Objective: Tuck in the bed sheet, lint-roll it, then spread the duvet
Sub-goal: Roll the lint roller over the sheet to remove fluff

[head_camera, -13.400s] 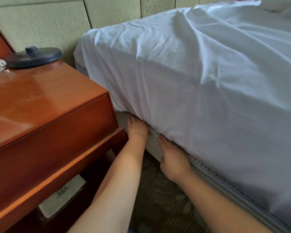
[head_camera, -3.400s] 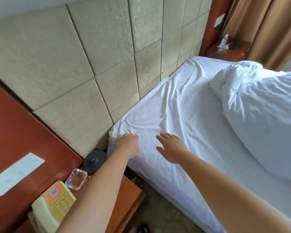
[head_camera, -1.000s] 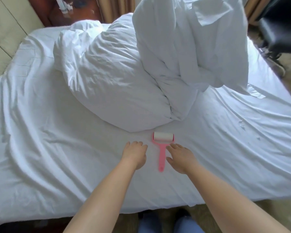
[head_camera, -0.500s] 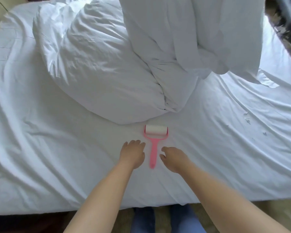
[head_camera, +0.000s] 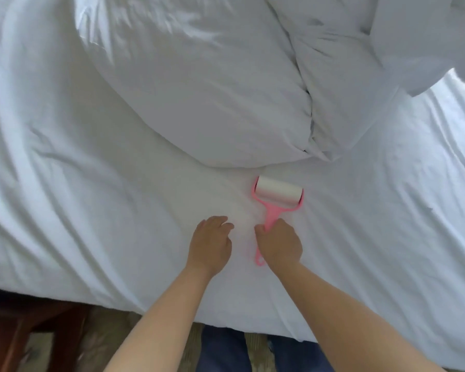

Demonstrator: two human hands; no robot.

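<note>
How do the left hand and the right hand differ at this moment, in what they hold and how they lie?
The right hand grips the pink handle of the lint roller; the left hand holds nothing. The right hand's fingers curl round that handle, while the left hand's fingers are loosely bent beside it. Both hands are low over the white bed sheet, side by side, palms down.

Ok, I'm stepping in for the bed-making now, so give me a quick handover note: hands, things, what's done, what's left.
Right hand: grips the pink handle of the lint roller, which lies on the bed sheet.
Left hand: holds nothing, fingers loosely curled over the sheet beside the roller.
Duvet: bunched mid-bed, just beyond the roller.
Done: near edge of the sheet looks tucked.
Left: lint-roll the wrinkled sheet, then spread the duvet.
</note>
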